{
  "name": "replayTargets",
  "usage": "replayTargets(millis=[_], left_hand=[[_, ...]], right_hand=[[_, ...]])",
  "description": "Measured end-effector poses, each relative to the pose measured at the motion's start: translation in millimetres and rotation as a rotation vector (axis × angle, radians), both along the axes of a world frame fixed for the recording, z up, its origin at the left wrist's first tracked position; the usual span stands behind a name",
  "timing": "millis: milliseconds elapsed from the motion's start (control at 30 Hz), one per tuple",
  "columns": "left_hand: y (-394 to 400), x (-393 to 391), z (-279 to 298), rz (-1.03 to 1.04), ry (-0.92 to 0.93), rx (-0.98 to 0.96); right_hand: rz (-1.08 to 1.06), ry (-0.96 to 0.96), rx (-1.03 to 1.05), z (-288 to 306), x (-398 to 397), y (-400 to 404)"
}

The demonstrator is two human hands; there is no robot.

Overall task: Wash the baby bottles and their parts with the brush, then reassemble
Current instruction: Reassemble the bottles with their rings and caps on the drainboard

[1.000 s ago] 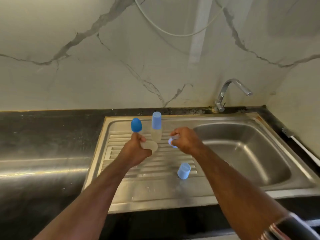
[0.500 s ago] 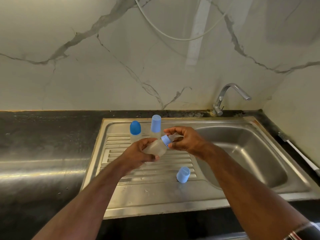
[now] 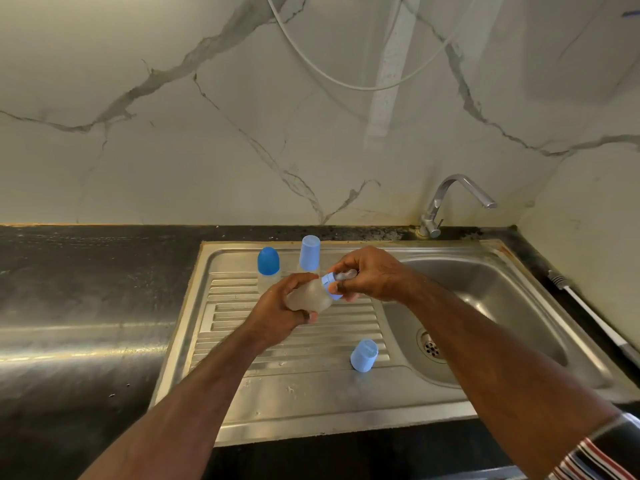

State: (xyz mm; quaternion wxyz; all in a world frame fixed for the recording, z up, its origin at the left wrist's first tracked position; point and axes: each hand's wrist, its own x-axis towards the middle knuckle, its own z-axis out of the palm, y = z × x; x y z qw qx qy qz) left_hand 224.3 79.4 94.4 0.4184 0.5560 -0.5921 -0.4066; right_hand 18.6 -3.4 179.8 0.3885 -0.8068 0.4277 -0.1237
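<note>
The sink [image 3: 311,403] was brushed, ribbed steel, the bottle [image 3: 306,297] cloudy plastic, the tap [image 3: 450,199] polished chrome.

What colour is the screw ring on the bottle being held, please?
Light blue screw ring, seen in the head view.

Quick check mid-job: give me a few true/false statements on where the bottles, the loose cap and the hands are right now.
1. The left hand grips a clear bottle. True.
2. The right hand rests on the tap. False: it pinches the bottle's blue collar.
3. A loose cap lies on the drainboard. True.
4. Two capped bottles, dark blue cap and light blue cap, stand in the basin. False: they stand on the drainboard's far edge.
</note>
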Motion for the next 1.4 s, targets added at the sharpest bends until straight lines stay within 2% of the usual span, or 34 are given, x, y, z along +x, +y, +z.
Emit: replayTargets(millis=[267,333,433,500,567,633,733,800,833,933,1000,1100,1167,1200,1267,1333,1400], left_hand=[[-3.7,2.6,2.1,-0.066,0.064,0.062],[-4.2,-2.3,4.7,-0.051,0.076,0.049],[-5.8,-5.5,6.0,-0.050,0.080,0.034],[-6.9,-2.9,6.4,-0.068,0.061,0.038],[-7.1,-1.4,7.4,-0.067,0.046,0.040],[-7.0,-4.7,10.3,-0.054,0.051,0.024],[-6.0,-13.1,12.6,-0.025,0.085,-0.001],[-6.1,-15.0,9.6,-0.025,0.089,-0.004],[-4.8,-14.8,8.9,-0.029,0.071,0.002],[-3.5,-11.3,7.5,-0.029,0.018,0.018],[-4.0,-11.0,8.1,-0.013,-0.012,0.007],[-6.8,-17.6,5.5,0.050,-0.051,-0.047],[-8.2,-20.0,2.1,0.084,-0.094,-0.072],[-6.9,-19.2,-1.2,0.082,-0.112,-0.069],[-6.2,-15.8,-4.8,0.033,-0.126,-0.049],[-5.5,-13.6,-4.2,0.014,-0.062,-0.019],[-5.5,-14.8,-0.7,0.019,-0.035,-0.011]], right_hand=[[0.036,0.013,-0.068,2.0,-2.3,0.4],[-0.060,0.032,-0.016,5.9,2.0,2.1],[-0.190,0.197,0.076,16.1,5.5,2.1],[-0.150,0.186,0.172,23.0,1.0,1.6],[-0.002,0.089,0.141,29.7,-7.5,1.5],[0.036,0.029,0.072,25.5,-10.8,0.0],[-0.195,0.038,0.074,13.8,3.9,4.9],[-0.291,0.203,0.119,16.1,7.7,7.7],[-0.272,0.253,0.137,18.9,6.4,6.7],[-0.011,0.167,0.148,29.3,-6.8,0.2],[0.059,0.144,0.099,26.5,-9.6,-1.1],[-0.158,0.004,0.139,11.5,3.2,5.9],[-0.328,0.040,0.150,5.6,9.8,8.3],[-0.325,0.118,0.156,7.8,10.4,9.2],[-0.185,0.221,0.147,11.8,6.8,3.9],[0.004,0.262,0.068,17.5,2.5,2.2],[0.043,0.261,-0.035,15.5,5.2,5.4]])
